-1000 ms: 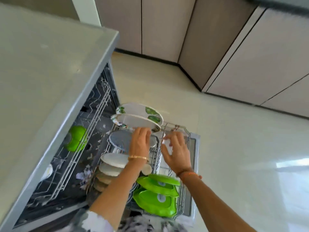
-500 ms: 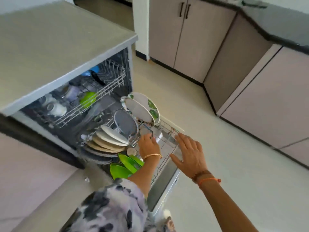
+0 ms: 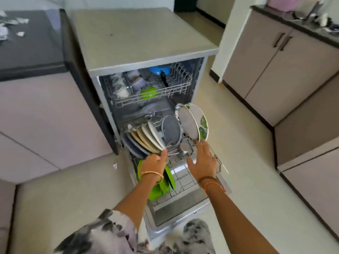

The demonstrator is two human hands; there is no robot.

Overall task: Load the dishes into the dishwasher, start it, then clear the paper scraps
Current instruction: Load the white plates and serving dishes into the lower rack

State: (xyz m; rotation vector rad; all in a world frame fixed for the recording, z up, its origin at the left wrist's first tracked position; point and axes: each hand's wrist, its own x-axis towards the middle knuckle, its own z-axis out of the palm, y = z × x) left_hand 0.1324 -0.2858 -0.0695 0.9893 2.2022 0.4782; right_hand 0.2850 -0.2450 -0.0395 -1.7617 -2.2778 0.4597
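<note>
The dishwasher (image 3: 146, 57) stands open with its lower rack (image 3: 185, 178) drawn out toward me, long axis front to back, plates on edge; my left hand (image 3: 153, 163) fingertips touch the cream plates (image 3: 152, 137), my right hand (image 3: 203, 162), nearer the leaf-print plates (image 3: 192, 121), hovers spread, grasping nothing.

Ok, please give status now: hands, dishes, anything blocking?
Left hand open by white plates. Right hand open under leaf plates. Lower rack pulled out, door down. Paper scraps on counter.
</note>
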